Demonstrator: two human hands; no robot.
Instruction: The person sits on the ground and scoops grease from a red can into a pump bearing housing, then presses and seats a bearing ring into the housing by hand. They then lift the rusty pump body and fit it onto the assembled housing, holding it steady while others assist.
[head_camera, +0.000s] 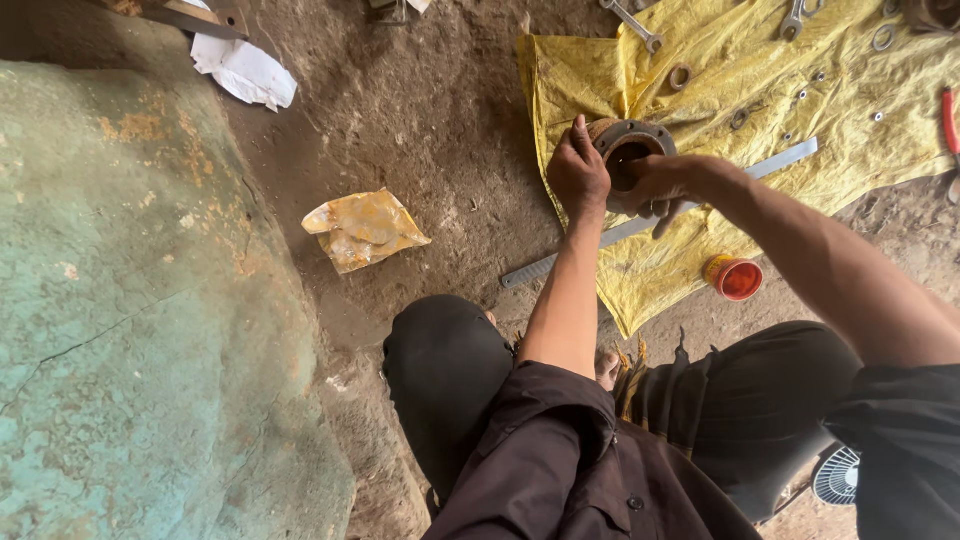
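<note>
the round metal flange housing (632, 150) sits on the yellow tarp (700, 100) spread over the dirt floor (430, 120), held between both hands just in front of the person's knees. it looks like a thick cast part with a wide bolt rim and a rusty bore — heavy for its size, rigid, and probably greasy or gritty, so it would likely slip under a light pinch; the rim looks the surest place to take hold, with the weight left resting on the ground. the left hand (578, 170) is clamped on the left edge of the rim, fingers curled over it. the right hand (655, 185) is at the lower right of the rim, its fingers bent down toward the part, but whether they grip the housing or some small piece against it cannot be told, since the hand itself covers that spot. the lower half of the housing is hidden behind both hands, and the depth of the bore is lost in shadow. a long flat metal strip (660, 215) runs under the forearms, partly covered. near it stands an open orange tin (737, 278). wrenches (635, 22), rings and washers lie scattered along the tarp's far edge, several cut off by the frame. a crumpled yellow wrapper (365, 230) lies apart on the dirt.
</note>
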